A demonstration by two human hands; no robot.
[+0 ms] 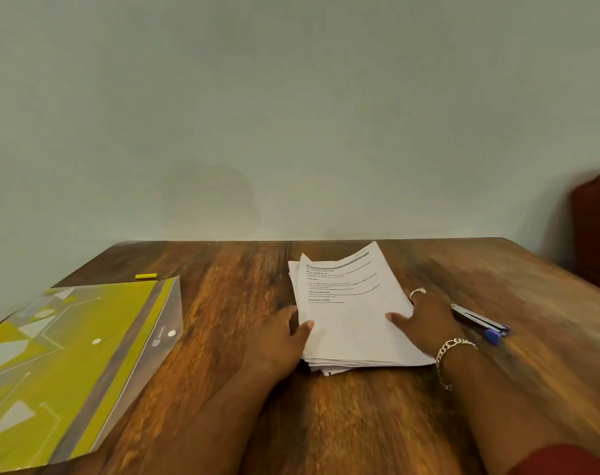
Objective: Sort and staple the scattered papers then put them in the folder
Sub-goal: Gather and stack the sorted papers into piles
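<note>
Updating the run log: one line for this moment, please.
left hand grips paper stack | right hand grips stack | stapler beside right hand | folder left, shut

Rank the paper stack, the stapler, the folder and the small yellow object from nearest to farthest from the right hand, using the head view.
From the right hand:
1. Paper stack: under its thumb, to its left.
2. Stapler: on the table just to its right.
3. Folder: far left, past the left hand.
4. Small yellow object: far left, behind the folder's back corner; close to the folder's rank.
</note>
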